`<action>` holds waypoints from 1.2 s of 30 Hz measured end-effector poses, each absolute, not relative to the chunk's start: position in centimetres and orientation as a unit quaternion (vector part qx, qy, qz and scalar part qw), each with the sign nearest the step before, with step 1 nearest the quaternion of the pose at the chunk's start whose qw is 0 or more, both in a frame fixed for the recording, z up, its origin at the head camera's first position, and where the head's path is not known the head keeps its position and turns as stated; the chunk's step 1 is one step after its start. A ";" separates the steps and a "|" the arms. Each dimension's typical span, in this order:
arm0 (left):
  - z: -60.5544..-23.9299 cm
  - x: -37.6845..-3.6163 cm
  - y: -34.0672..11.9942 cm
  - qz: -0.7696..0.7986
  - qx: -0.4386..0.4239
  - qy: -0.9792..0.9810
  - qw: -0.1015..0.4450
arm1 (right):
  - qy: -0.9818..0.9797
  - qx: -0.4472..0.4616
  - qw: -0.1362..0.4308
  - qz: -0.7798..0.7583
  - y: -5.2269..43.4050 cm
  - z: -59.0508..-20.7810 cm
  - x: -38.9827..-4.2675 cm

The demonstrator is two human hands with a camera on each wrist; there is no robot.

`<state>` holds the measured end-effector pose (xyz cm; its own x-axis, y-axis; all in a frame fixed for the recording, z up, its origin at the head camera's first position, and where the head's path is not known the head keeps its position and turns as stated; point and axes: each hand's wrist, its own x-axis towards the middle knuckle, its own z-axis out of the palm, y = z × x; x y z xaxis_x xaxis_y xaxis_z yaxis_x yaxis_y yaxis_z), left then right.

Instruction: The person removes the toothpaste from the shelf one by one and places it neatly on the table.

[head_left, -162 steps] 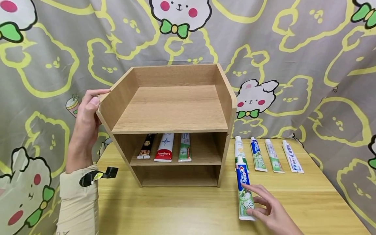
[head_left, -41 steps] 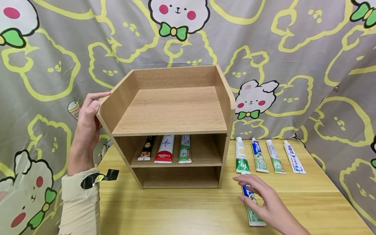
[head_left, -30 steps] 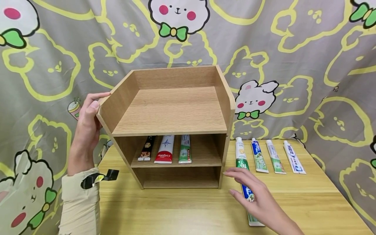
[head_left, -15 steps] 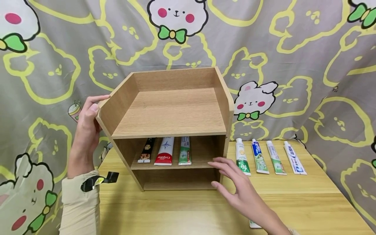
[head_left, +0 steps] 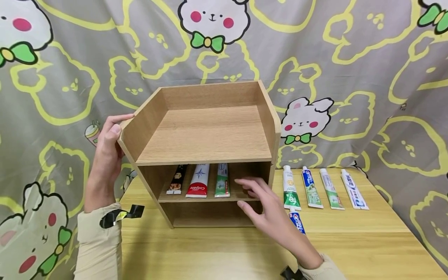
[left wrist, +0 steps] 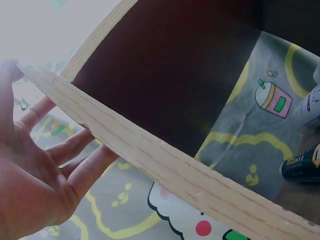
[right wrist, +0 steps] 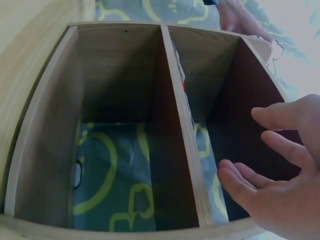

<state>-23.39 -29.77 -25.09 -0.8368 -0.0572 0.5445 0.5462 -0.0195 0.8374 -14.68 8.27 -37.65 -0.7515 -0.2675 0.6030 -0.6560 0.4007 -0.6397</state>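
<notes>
Head view: 3 shelved toothpastes [head_left: 197, 181] run front-to-back, crimps outward.

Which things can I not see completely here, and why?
Head: lower part of nearest blue toothpaste tube, hidden by right forearm.
Head: far end of Colgate toothpaste tube, behind top shelf board.
Left wrist: dark tube, cut off by right edge.
Right wrist: right hand, cut off by right edge.

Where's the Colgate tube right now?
In the head view, the Colgate tube lies on the middle shelf of the wooden rack, between the black tube on its left and the green-and-white tube on its right.
</notes>
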 end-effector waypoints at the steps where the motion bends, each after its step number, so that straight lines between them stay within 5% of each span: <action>1: -25.1 -23.4 -29.8 -0.689 -0.184 -0.666 0.220 | -0.813 0.282 0.208 0.465 8.0 -37.6 -14.9; 14: -25.0 -23.7 -29.6 -0.683 -0.191 -0.671 0.219 | -0.842 0.252 0.201 0.432 5.6 -37.5 -17.9; 36: -25.2 -23.5 -29.7 -0.680 -0.191 -0.670 0.229 | -0.912 0.215 0.073 0.342 2.2 -35.8 -20.6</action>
<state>-23.51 -29.69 -25.16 -0.8216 -0.0561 0.5673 0.5680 0.0024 0.8230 -20.64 2.16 -35.76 -0.8971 -0.3424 0.2791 -0.4415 0.6743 -0.5919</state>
